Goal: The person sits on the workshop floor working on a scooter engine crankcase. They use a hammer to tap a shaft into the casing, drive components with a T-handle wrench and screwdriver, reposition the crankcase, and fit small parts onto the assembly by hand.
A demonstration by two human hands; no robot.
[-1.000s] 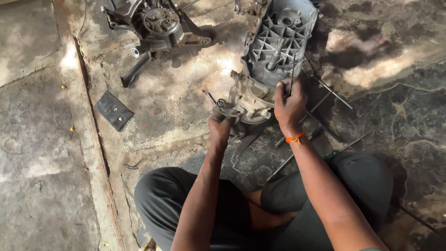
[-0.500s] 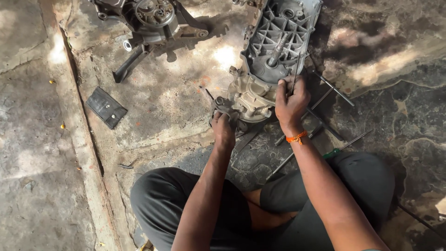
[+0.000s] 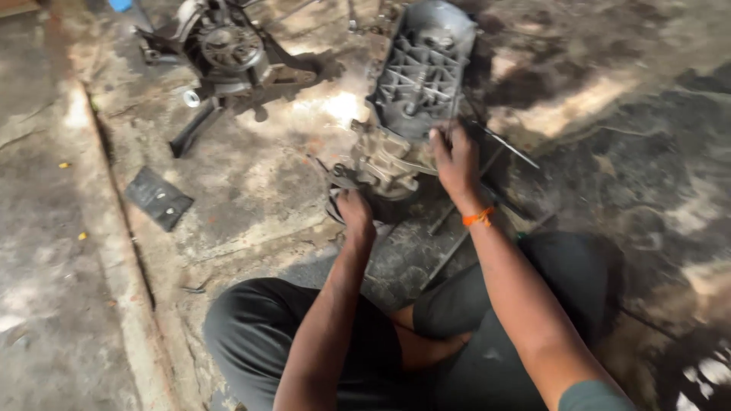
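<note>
You sit cross-legged on the stained concrete floor (image 3: 266, 190) with a grimy engine casing (image 3: 415, 99) lying just ahead of your knees, its ribbed grey cover pointing away from you and its lighter, dirt-caked crankcase end (image 3: 384, 161) nearest to you. Your left hand (image 3: 355, 211) is down at the near lower edge of that crankcase end, fingers curled in and pressed against the metal; whether they close around a part or a tool there you cannot tell, because the back of the hand hides them. Your right hand (image 3: 455, 161) lies on the casing where the ribbed cover meets the crankcase, fingers bent and gripping the edge, with an orange thread band (image 3: 478, 218) around the wrist. Thin metal rods (image 3: 487, 164) lie on the floor just right of and under that hand. Well apart, up to the left, a second engine assembly (image 3: 228, 53) with a round finned wheel rests on the floor, a dark lever sticking out toward you. Further left, near a ridge in the concrete, lies a flat dark rectangular plate (image 3: 158, 198).
</note>
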